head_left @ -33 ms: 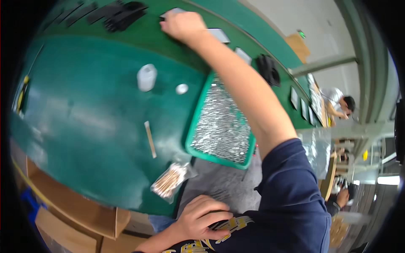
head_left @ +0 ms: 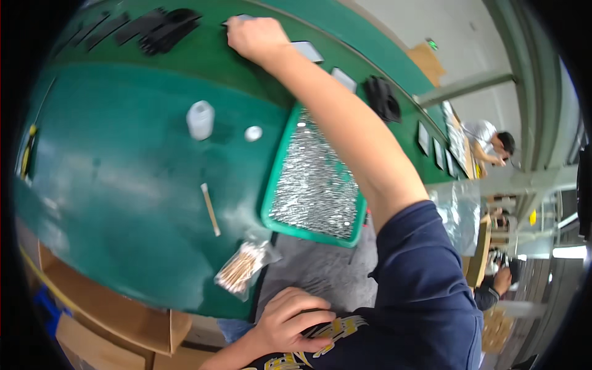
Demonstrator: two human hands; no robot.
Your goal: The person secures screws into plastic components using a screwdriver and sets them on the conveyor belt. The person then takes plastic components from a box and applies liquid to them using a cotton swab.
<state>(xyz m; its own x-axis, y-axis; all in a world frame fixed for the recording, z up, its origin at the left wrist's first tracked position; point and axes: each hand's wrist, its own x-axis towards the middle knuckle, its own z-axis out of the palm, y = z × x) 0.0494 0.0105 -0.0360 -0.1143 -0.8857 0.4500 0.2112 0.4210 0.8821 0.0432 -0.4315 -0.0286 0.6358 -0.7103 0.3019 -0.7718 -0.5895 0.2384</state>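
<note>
My right arm reaches across the bench to its far side. There my right hand (head_left: 256,40) is closed on the edge of a thin flat rectangular piece (head_left: 245,17), pale with a dark edge, mostly covered by the fingers. Beside that hand lies a similar pale rectangular piece (head_left: 307,51), with another (head_left: 343,80) farther right. Under my forearm stands a green tray (head_left: 266,206) full of small shiny metal pins. Close to my body, my left hand (head_left: 295,320) hovers or rests with fingers loosely bent and apart, nothing visible in it.
Left of the tray are a white bottle (head_left: 200,120), a round white cap (head_left: 253,133), a single cotton swab (head_left: 210,209) and a bag of swabs (head_left: 240,268). Black parts (head_left: 169,31) lie far left, a black bundle (head_left: 382,98) right. Cardboard boxes (head_left: 105,308) stand below the bench.
The view has shifted slightly, so the bench items appear a little farther left. My right hand stays at the same flat piece, and my left hand keeps its place.
</note>
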